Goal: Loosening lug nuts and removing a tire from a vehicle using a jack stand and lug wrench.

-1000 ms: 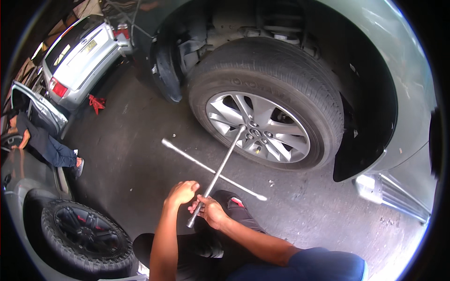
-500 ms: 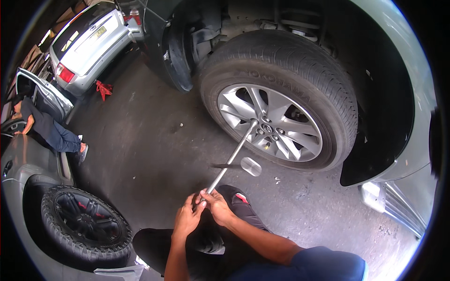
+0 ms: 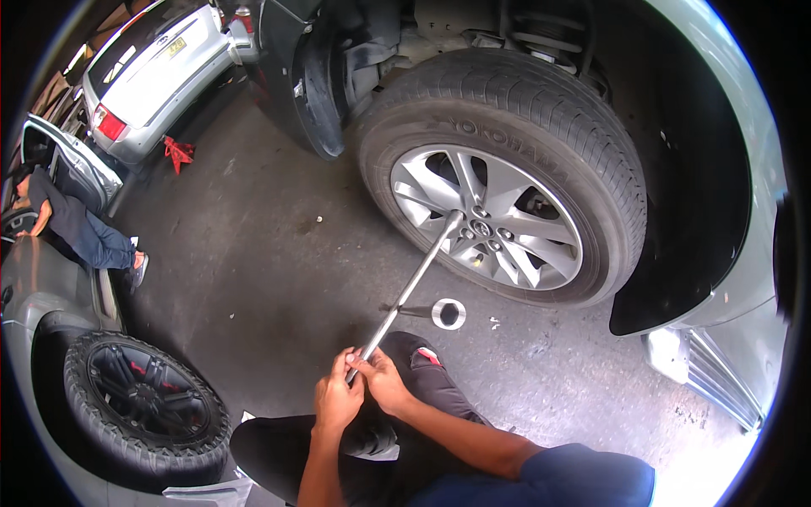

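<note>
A silver cross-shaped lug wrench (image 3: 414, 279) reaches from a lug on the silver alloy wheel (image 3: 525, 226), inside a black tyre on a grey car, down to my hands. My left hand (image 3: 338, 393) and my right hand (image 3: 384, 384) are both closed round its near end, side by side, above my dark-trousered knees. The crossbar now points toward the camera, and one socket end (image 3: 449, 313) shows face-on, low under the tyre.
A white car (image 3: 139, 93) stands behind a red jack stand (image 3: 178, 153) at the upper left. A person in dark clothes (image 3: 76, 220) leans at an open car door. At the lower left a rugged black wheel (image 3: 145, 393) sits on a grey car. A silver step (image 3: 701, 380) runs along the right.
The crossbar has swung from lying crosswise to pointing at the camera. My left hand has come onto the wrench handle beside my right hand. The view has shifted slightly.
</note>
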